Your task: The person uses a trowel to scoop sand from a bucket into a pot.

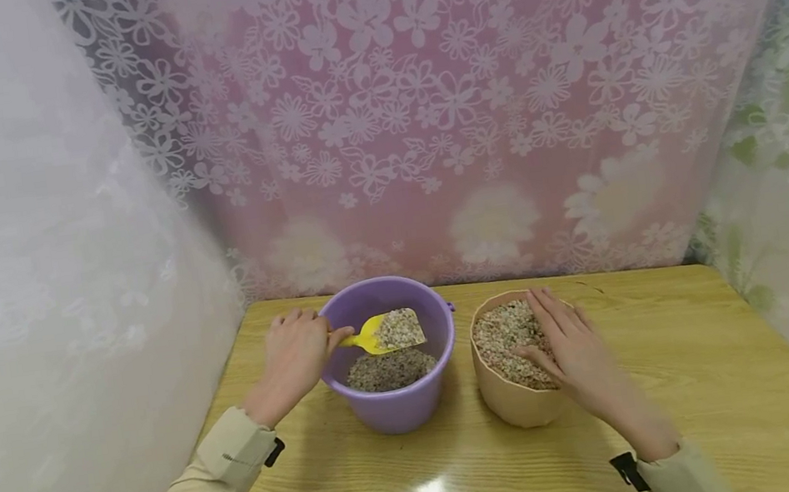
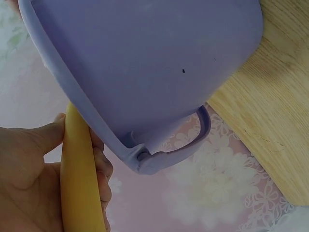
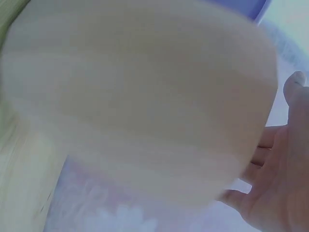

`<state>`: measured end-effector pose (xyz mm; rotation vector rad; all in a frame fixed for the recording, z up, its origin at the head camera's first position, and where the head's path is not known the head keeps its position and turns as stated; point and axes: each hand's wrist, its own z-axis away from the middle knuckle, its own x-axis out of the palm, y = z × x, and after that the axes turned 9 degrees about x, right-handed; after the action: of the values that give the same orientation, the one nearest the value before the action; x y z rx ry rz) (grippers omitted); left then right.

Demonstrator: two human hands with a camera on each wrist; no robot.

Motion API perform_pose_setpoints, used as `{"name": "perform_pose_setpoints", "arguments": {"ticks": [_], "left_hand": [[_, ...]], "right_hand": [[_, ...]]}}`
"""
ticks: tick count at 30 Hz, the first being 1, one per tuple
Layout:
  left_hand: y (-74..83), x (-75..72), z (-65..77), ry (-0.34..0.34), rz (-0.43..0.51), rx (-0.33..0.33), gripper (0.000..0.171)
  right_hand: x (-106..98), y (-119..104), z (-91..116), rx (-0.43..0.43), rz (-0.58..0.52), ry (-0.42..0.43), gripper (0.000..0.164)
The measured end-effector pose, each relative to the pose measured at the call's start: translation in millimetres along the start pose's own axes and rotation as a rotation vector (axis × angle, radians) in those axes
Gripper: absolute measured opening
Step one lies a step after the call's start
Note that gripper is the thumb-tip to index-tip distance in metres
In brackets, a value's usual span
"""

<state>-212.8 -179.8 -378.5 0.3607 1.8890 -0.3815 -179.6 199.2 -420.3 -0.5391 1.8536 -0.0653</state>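
My left hand (image 1: 296,352) grips the handle of a small yellow shovel (image 1: 369,335). Its blade carries pale gravel (image 1: 399,329) and lies over the mouth of a purple bucket (image 1: 396,410). Darker gravel (image 1: 389,370) covers the bucket's bottom. The left wrist view shows thumb and fingers around the yellow handle (image 2: 79,179), beside the bucket's rim. My right hand (image 1: 575,347) lies over the right side of a beige pot (image 1: 515,405), its fingers extended across the rim. Gravel (image 1: 506,339) fills this pot nearly to the top; the hand hides part of it.
Both containers stand side by side on a wooden table (image 1: 685,373), with a narrow gap between them. A pink flowered curtain (image 1: 376,114) hangs behind the table's back edge. Pale sheeting (image 1: 67,283) hangs at the left. The bucket's handle (image 2: 188,147) hangs down its side.
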Motion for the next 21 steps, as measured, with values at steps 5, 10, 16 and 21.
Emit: {"name": "perform_pose_setpoints", "arguments": {"ticks": [5, 10, 16, 21], "left_hand": [[0.4, -1.2, -0.7, 0.006, 0.016, -0.005, 0.051], [-0.4, -2.3, -1.3, -0.020, 0.028, -0.013, 0.050], [-0.1, -8.4, -6.1, -0.057, 0.047, -0.013, 0.053], [4.9, -17.9, -13.8, -0.072, 0.046, -0.004, 0.054]], "right_hand": [[-12, 31, 14, 0.080, 0.004, -0.047, 0.082], [-12, 54, 26, 0.087, 0.046, -0.046, 0.084], [-8, 65, 33, 0.102, 0.036, -0.064, 0.083], [-5, 68, 34, 0.109, 0.028, -0.065, 0.081]]}}
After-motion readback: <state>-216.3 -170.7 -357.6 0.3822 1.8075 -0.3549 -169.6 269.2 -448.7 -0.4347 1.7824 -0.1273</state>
